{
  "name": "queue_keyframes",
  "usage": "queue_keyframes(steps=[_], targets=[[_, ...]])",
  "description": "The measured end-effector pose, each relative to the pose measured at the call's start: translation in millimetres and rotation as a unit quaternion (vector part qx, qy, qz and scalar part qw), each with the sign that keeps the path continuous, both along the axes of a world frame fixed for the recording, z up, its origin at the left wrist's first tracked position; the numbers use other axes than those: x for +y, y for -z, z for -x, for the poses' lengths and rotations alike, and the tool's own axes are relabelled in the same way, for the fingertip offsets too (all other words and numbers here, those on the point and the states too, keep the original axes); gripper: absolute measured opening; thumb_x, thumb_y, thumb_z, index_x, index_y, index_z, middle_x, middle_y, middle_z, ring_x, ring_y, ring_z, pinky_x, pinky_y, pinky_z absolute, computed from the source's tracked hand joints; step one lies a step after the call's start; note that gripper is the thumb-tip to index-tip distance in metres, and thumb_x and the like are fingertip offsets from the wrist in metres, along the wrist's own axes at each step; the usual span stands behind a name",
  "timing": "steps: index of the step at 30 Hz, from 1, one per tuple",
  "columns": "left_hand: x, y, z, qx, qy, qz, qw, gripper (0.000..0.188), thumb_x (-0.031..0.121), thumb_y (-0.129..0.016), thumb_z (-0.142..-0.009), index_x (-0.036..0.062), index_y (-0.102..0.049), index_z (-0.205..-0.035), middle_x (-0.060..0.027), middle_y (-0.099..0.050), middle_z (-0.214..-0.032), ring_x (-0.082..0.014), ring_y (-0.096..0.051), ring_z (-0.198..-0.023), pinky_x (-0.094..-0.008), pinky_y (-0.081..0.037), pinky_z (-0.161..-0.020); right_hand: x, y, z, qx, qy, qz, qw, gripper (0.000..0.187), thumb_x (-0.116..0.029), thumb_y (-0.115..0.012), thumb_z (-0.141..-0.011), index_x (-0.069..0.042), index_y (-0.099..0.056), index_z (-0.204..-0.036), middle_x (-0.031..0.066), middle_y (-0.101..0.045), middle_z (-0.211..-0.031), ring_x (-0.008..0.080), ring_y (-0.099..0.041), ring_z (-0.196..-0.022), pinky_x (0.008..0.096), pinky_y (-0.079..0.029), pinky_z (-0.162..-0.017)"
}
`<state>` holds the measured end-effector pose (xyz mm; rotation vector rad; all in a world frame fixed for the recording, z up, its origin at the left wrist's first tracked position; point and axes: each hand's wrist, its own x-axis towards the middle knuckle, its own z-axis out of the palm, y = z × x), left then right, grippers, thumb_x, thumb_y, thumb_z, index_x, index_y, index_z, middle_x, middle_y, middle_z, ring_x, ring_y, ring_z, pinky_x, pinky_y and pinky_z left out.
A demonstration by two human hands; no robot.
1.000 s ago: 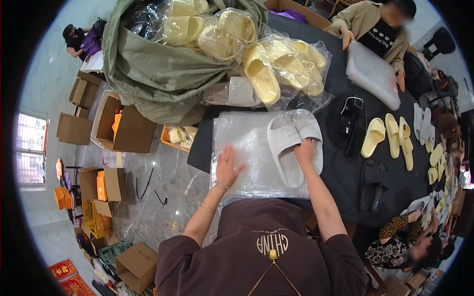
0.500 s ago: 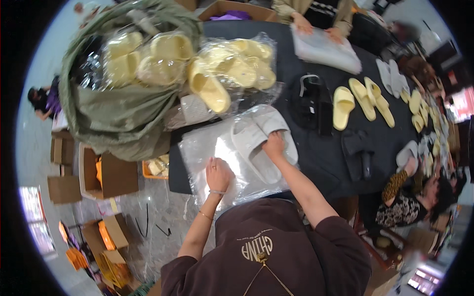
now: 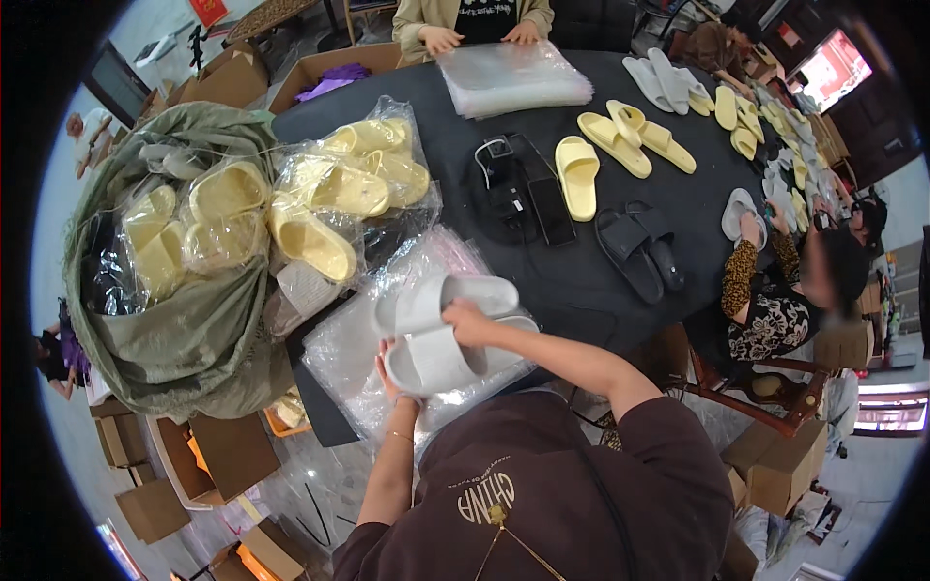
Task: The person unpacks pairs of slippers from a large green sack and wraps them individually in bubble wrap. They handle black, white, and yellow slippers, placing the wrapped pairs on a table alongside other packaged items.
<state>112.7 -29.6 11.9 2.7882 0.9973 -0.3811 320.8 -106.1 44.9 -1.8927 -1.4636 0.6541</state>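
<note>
A pair of light grey slide slippers (image 3: 449, 363) lies sideways over a pile of clear plastic bags (image 3: 339, 351) at the near edge of the table. My right hand (image 3: 471, 323) grips the pair from above, fingers closed between the two straps. At the left end of the nearer slipper, my left hand (image 3: 389, 368) holds its edge; part of the palm and some fingers are hidden behind the sole. Left of the bags sit bagged pale yellow slippers (image 3: 334, 184) and one bagged grey slipper (image 3: 302, 298).
A green sack (image 3: 184, 353) with bagged slippers stands at the left. Beyond are a phone (image 3: 550, 211), black slippers (image 3: 630, 254) and loose yellow slippers (image 3: 578, 179). Across the table (image 3: 581, 281), another person's hands rest on a bag stack (image 3: 513, 79). A co-worker (image 3: 775, 315) sits at right.
The grey slippers have turned sideways and moved left in my right hand. My left hand has gone from lying on the bags to the slippers' end. The whole view has also shifted.
</note>
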Motion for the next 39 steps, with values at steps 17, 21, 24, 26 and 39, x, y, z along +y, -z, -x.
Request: queue_keyframes(steps=[17, 21, 24, 26, 39], targets=[[-1.8, 4.8, -11.2, -0.131, -0.075, -0.006, 0.989, 0.056, 0.032, -0.029, -0.091, 0.0094, -0.02, -0.141, -0.0086, -0.016, -0.148, -0.0249, -0.009, -0.137, -0.0418, -0.005, -0.11, -219.1, -200.4, -178.5, -0.184, 0.523, -0.047, 0.831, 0.021, -0.004, -0.052, -0.073, 0.001, -0.06, -0.092, 0.0203, -0.06, -0.095, 0.0359, -0.056, -0.092, 0.0384, -0.042, -0.08], [-1.1, 8.0, -11.8, -0.128, -0.069, -0.009, 0.989, 0.056, 0.032, -0.029, -0.091, 0.009, -0.02, -0.141, -0.0088, -0.015, -0.148, -0.0249, -0.009, -0.137, -0.0422, -0.004, -0.11, -326.4, -103.6, -184.9, -0.134, 0.506, 0.09, 0.847, 0.023, -0.013, -0.05, -0.076, 0.002, -0.06, -0.091, 0.0237, -0.061, -0.09, 0.0388, -0.058, -0.089, 0.0412, -0.043, -0.077], [-2.2, 7.1, -11.8, -0.13, -0.075, -0.007, 0.989, 0.056, 0.031, -0.03, -0.09, 0.0087, -0.02, -0.141, -0.009, -0.015, -0.148, -0.0247, -0.009, -0.137, -0.0423, -0.005, -0.11, -364.0, -52.3, -140.4, -0.08, 0.44, 0.138, 0.884, 0.029, -0.017, -0.053, -0.076, 0.0, -0.062, -0.099, 0.0232, -0.062, -0.096, 0.0358, -0.058, -0.093, 0.0374, -0.044, -0.081], [-1.8, 5.1, -14.8, -0.13, -0.073, -0.002, 0.989, 0.056, 0.031, -0.031, -0.09, 0.0089, -0.02, -0.141, -0.009, -0.016, -0.148, -0.0247, -0.01, -0.137, -0.0424, -0.005, -0.11, -382.9, -8.1, -119.9, 0.003, 0.461, 0.165, 0.872, 0.031, -0.017, -0.058, -0.074, -0.001, -0.063, -0.101, 0.0195, -0.064, -0.096, 0.0293, -0.061, -0.09, 0.0344, -0.045, -0.079], [1.6, 5.2, -14.3, -0.132, -0.078, -0.004, 0.988, 0.054, 0.029, -0.031, -0.09, 0.0084, -0.025, -0.139, -0.0091, -0.019, -0.147, -0.0254, -0.012, -0.137, -0.043, -0.007, -0.11, -406.2, -10.1, -129.6, -0.029, 0.381, 0.202, 0.902, 0.032, -0.021, -0.064, -0.069, 0.0, -0.064, -0.094, 0.02, -0.064, -0.089, 0.0312, -0.061, -0.084, 0.0346, -0.046, -0.072]])
